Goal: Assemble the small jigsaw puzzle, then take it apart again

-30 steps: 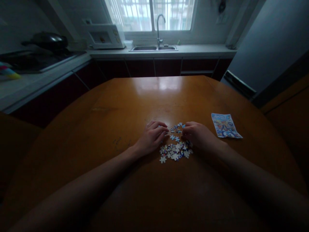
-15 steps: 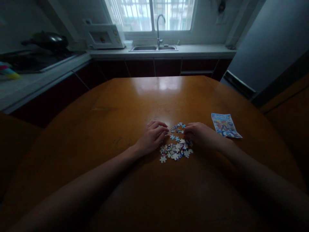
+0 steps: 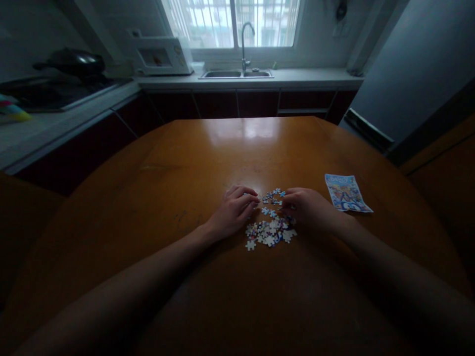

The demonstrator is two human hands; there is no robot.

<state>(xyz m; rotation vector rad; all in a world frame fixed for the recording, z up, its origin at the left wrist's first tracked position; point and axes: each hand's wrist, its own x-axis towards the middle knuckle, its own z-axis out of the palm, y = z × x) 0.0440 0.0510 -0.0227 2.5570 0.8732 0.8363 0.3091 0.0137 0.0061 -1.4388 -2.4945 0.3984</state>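
A heap of jigsaw puzzle pieces [image 3: 270, 232], many with their pale backs up, lies on the wooden table [image 3: 222, 158]. Just beyond it are a few blue pieces [image 3: 268, 211] and a small loose cluster of face-up pieces [image 3: 272, 197]. My left hand [image 3: 237, 207] rests left of the cluster, fingers loosely bent and apart, with bits of blue pieces showing around its fingers. On the other side, my right hand [image 3: 304, 207] pinches a puzzle piece at its fingertips, above the heap's far right edge. Most of that piece is hidden by the fingers.
A printed picture sheet [image 3: 348, 193] of the puzzle lies right of my right hand. Past the table stand a counter with a sink [image 3: 222, 74], a faucet [image 3: 243, 47] and a microwave [image 3: 159, 55]. A black wok [image 3: 76, 62] sits on the stove at left; a fridge [image 3: 411, 74] stands at right.
A white-backed piece at the heap's far edge has left its spot, and a piece now shows at my right fingertips. My right hand shifted slightly; my left hand stayed still.
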